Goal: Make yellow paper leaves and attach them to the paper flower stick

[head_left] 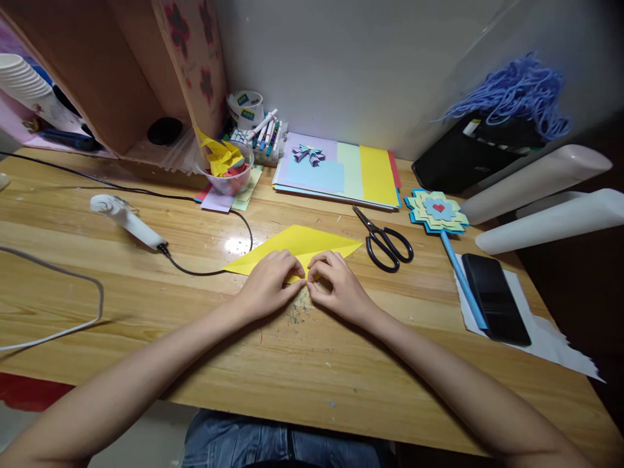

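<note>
A yellow sheet of paper (292, 242), creased and folded into a kite-like shape, lies on the wooden table in front of me. My left hand (273, 278) pinches its near edge, thumb against fingers. Right beside it my right hand (336, 283) pinches the same near edge, the fingertips of both hands almost meeting. Part of the near edge is hidden under my fingers. Just off the paper's right tip lie black-handled scissors (385, 244), blades pointing away. To the left of the paper rests a white hot glue gun (129, 221) with a black cord.
Behind the paper stand a plastic cup (234, 179) of paper scraps, several markers (266, 133) and a stack of coloured paper (380, 175). On the right are a paper flower (436, 211) with a blue stem, a black phone (496, 299) and white rolls (550, 221). A grey cable (100, 292) loops at left.
</note>
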A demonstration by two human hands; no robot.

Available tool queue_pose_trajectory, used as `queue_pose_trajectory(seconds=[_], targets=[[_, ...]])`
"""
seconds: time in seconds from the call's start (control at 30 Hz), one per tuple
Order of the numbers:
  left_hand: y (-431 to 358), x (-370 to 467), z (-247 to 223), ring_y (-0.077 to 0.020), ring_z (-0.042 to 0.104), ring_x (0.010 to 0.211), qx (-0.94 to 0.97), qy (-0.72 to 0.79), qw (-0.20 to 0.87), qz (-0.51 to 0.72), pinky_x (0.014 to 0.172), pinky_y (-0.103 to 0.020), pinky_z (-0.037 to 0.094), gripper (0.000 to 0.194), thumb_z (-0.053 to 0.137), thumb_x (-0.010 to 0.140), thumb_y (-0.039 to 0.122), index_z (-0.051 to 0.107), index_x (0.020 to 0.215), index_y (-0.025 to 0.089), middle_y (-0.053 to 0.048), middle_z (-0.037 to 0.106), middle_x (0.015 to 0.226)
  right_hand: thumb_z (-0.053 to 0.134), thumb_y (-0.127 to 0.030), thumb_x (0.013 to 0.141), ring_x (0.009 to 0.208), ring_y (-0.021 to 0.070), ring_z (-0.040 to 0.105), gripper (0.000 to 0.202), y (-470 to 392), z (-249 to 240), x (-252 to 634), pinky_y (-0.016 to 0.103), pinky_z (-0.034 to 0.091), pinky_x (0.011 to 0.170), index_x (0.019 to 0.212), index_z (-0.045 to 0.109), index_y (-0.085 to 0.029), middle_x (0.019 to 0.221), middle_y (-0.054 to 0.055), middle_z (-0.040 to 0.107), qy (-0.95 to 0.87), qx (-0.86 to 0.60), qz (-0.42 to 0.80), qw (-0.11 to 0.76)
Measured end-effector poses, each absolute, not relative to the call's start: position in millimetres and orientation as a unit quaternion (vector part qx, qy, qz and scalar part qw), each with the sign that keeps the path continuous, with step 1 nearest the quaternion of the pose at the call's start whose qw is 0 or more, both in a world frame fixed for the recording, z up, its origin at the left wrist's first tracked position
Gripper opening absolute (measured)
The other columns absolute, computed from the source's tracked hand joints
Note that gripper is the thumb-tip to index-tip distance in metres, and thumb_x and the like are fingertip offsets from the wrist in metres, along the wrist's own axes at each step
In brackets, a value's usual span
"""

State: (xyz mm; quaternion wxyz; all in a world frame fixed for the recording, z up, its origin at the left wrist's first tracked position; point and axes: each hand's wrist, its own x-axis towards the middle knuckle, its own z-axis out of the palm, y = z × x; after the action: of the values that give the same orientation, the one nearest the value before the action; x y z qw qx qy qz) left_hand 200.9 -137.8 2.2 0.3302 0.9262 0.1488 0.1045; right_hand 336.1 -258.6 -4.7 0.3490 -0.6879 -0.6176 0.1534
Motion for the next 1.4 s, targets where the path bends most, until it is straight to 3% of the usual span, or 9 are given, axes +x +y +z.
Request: queue_pose_trajectory(seconds=[0.7,1.03,1.2,1.4], targets=[[-143,201,-1,-0.0187,0.048,0.079,0.937,0.156,0.296,0.103,0.068,-0.031,0.038,0.010,0.051,0.077,0.024,0.052,0.086,0.019,-0.003,0.054,0.084,0.056,-0.012,0.073,0.089,0.0198,0.048,0.010,-259,-6,338,0.035,0.042,0.079,0.077,0.052,-0.020,0.091,0.005,0.053,-0.636,-0.685,0.138,0.327],[-142,202,-3,-0.0183,0.048,0.080,0.932,0.157,0.308,0.107,0.067,-0.031,0.037,0.010,0.051,0.081,0.028,0.052,0.085,0.020,-0.003,0.055,0.084,0.050,-0.018,0.085,0.083,0.0171,0.055,0.018,-264,-11,368,0.030,0.045,0.070,0.098,0.061,-0.022,0.094,0.007,0.063,-0.780,-0.566,0.069,0.259],[-139,202,-3,-0.0188,0.049,0.081,0.933,0.144,0.314,0.096,0.068,-0.031,0.037,0.008,0.052,0.081,0.027,0.053,0.086,0.020,-0.003,0.056,0.085,0.047,-0.017,0.086,0.079,0.0160,0.057,0.020,-268,-14,369,0.028,0.045,0.064,0.099,0.062,-0.021,0.093,0.007,0.065,-0.815,-0.541,-0.001,0.207],[-132,198,3,-0.0189,0.049,0.085,0.935,0.110,0.326,0.083,0.073,-0.033,0.038,0.010,0.050,0.081,0.025,0.052,0.090,0.020,-0.003,0.057,0.090,0.043,-0.016,0.086,0.080,0.0163,0.058,0.022,-268,-10,369,0.028,0.046,0.064,0.095,0.062,-0.021,0.096,0.007,0.066,-0.822,-0.540,0.005,0.179]])
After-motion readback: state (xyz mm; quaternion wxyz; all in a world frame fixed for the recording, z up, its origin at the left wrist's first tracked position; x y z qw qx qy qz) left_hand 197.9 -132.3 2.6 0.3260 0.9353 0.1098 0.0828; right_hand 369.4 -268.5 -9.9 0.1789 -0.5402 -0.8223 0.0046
